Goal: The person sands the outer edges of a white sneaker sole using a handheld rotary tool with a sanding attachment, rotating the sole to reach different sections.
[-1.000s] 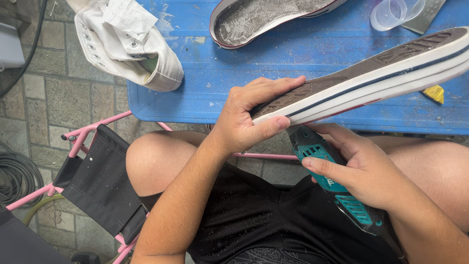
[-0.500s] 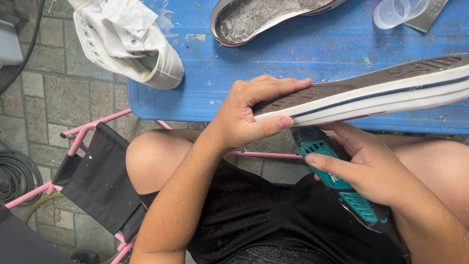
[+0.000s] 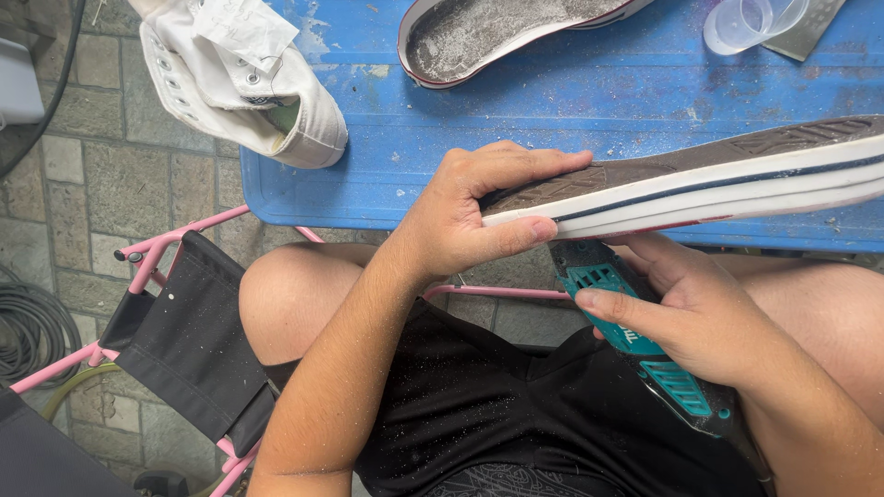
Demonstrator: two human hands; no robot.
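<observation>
My left hand (image 3: pixel 479 216) grips the heel end of a shoe sole (image 3: pixel 718 179), a long white rubber sole with a dark stripe and brown tread, held on edge over the front of the blue table (image 3: pixel 387 175). My right hand (image 3: pixel 686 317) holds a teal and black power tool (image 3: pixel 635 345) just under the sole, its head tucked beneath the sole's lower edge. My index finger lies along the tool's body. The tool's tip is hidden behind the sole.
A white canvas shoe upper (image 3: pixel 244 78) hangs over the table's left corner. Another sole (image 3: pixel 502 32) lies dusty side up at the back, next to a clear plastic cup (image 3: pixel 750 23). A pink folding chair with black fabric (image 3: pixel 184 340) stands at my left knee, on stone paving.
The sole has tilted slightly, its far end dropping a little lower. My right hand and the tool have shifted slightly up toward the sole's underside.
</observation>
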